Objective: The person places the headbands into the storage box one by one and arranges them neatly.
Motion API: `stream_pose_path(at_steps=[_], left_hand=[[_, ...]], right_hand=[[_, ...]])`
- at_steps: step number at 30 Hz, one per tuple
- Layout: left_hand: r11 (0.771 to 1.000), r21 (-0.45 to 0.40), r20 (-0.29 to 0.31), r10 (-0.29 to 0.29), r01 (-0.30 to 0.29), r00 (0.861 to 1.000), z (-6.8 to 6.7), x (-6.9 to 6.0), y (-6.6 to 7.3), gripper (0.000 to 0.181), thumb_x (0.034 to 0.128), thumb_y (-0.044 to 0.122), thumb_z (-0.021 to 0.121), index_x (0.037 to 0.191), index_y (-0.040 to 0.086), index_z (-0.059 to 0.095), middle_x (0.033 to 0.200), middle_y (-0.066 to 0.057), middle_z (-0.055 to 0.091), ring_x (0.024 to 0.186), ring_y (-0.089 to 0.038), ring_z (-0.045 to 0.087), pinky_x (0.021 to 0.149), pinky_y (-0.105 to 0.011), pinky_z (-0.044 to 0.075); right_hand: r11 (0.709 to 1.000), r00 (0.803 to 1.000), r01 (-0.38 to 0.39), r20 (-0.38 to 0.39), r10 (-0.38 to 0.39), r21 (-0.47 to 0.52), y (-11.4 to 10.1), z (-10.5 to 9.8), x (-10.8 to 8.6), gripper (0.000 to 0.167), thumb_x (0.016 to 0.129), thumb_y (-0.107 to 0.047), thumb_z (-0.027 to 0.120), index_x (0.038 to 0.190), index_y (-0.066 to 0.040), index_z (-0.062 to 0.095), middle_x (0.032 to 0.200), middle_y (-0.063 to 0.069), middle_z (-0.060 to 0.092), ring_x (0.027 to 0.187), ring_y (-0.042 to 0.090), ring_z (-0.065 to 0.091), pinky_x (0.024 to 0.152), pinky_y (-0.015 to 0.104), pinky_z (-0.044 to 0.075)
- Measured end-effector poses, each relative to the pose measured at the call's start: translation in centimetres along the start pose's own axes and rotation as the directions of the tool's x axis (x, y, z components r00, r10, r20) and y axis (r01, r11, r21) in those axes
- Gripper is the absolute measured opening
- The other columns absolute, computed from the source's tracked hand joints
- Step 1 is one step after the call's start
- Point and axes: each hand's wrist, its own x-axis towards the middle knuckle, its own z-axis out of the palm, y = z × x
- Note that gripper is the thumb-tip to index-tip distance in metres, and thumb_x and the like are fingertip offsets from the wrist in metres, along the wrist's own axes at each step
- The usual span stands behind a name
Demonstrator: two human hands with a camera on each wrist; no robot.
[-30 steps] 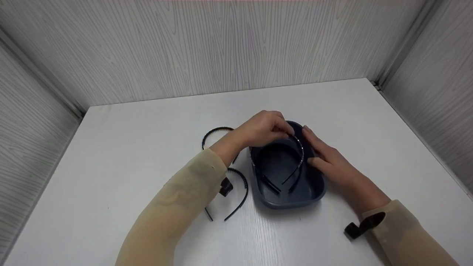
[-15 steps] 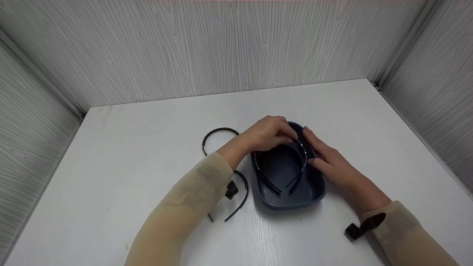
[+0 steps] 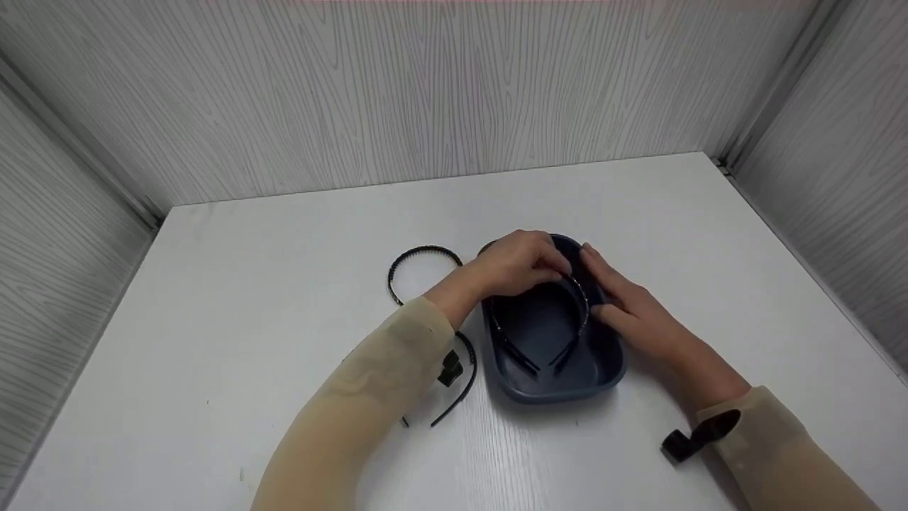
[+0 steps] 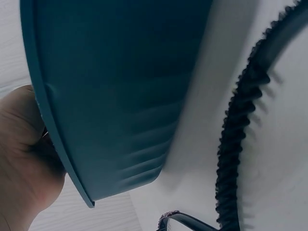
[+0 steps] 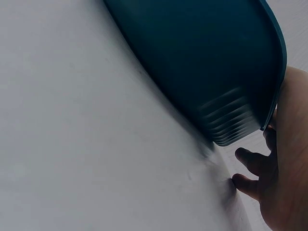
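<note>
Lying left of a dark-blue, rounded oblong plastic bin (image 3: pixel 555 395), on the white table (image 3: pixel 213 319): a thin black toothed headband (image 3: pixel 425 248); closer in, a second black headband (image 3: pixel 473 365). Beige left sleeve (image 3: pixel 369 387) crosses both, hiding parts. Left hand (image 3: pixel 521 262): thumb and fingers pinching a glossy black headband (image 3: pixel 587 312) near the top of its arch. Right hand (image 3: pixel 645 319): fingers fairly straight, touching the bin's right rim. Pinched headband inside the bin, glinting, both tips toward the near end.

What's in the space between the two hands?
Between the left hand and right hand, the head view shows a curve of the black headband and the inside of the blue tub.
</note>
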Motion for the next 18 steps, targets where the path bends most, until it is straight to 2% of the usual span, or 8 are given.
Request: stream_pose_path(at_steps=[18], left_hand=[[1.000,0.024,0.010,-0.013,0.013,1.000,0.72,0.24,-0.56,0.022,0.1036,0.018,0.072,0.123,0.018,0.082,0.121,-0.001,0.074,0.117,-0.015,0.065,0.103,-0.025,0.048]], right_hand=[[1.000,1.000,-0.018,0.007,0.018,-0.015,-0.17,-0.15,-0.01,0.076,0.105,-0.009,0.055,0.171,-0.022,0.020,0.177,0.000,0.015,0.162,0.024,0.014,0.122,0.015,0.014]])
